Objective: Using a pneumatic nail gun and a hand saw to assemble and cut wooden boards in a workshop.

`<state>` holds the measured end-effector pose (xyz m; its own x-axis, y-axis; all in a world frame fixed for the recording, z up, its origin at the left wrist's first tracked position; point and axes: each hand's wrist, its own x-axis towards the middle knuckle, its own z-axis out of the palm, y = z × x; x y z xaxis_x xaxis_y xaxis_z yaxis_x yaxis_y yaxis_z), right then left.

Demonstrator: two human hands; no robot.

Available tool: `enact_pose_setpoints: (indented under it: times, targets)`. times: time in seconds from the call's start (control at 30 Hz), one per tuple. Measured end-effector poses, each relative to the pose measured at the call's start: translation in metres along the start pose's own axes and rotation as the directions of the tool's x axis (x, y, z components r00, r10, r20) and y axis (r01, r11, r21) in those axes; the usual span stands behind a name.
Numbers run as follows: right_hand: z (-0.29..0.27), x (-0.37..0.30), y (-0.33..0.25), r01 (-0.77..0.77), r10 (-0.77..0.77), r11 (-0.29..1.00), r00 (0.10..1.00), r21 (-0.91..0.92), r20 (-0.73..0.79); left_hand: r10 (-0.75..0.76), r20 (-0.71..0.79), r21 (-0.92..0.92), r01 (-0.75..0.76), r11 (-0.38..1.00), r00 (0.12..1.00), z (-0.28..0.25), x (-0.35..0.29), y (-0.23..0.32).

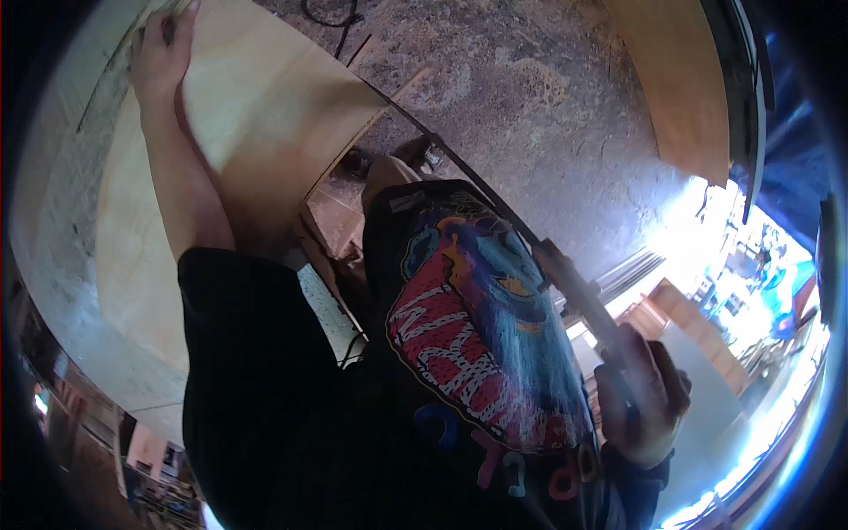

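Observation:
At the upper left my left hand (pixel 163 53) rests on a pale plywood sheet (pixel 265 88), near its far edge. Its fingers are spread apart, with the tips close to the top of the picture. On the right my right hand (pixel 645 393), slightly blurred, is closed around the thick, greyish end of a long narrow tool (pixel 579 291). From there a thin dark bar slants up and left, and its far tip appears at the plywood's corner. Whether tip and sheet touch I cannot tell, nor exactly what kind of tool it is.
Below the sheet lies a worn grey work surface (pixel 53 212). The floor (pixel 530 97) is dusty, with a dark cable (pixel 340 19) at the top. An orange-brown board (pixel 676 79) stands at the upper right. More boards (pixel 698 327) lie at the right by bright daylight.

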<state>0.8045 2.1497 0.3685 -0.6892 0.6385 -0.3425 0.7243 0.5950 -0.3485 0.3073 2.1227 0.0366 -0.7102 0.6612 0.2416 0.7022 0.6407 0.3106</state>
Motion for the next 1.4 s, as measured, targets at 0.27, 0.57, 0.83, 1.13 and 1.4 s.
enact_pose_setpoints:
  times: [0.27,0.57,0.83,1.13,1.4]
  targets:
    - [0.009,-0.007,0.012,0.019,-0.020,0.998,1.000,0.056,0.016,0.012,-0.017,0.039,-0.011,0.999,1.000,0.010,0.005,0.003]
    - [0.037,-0.023,0.049,-0.093,0.066,0.974,0.989,0.206,0.136,-0.065,0.062,-0.115,0.072,0.991,0.996,0.007,0.005,-0.008]
    - [0.008,-0.007,0.035,-0.049,0.019,0.976,0.990,0.214,0.139,-0.079,0.056,-0.118,0.085,0.989,0.995,-0.004,0.005,0.004]
    - [-0.034,0.019,-0.008,-0.022,0.031,0.999,0.976,-0.043,0.214,-0.049,0.012,-0.015,0.049,0.999,0.999,-0.002,0.003,-0.002]
    - [-0.018,0.058,-0.015,-0.023,0.008,0.998,0.963,0.050,0.270,-0.037,-0.041,0.073,0.040,0.996,0.998,0.000,-0.002,0.010]
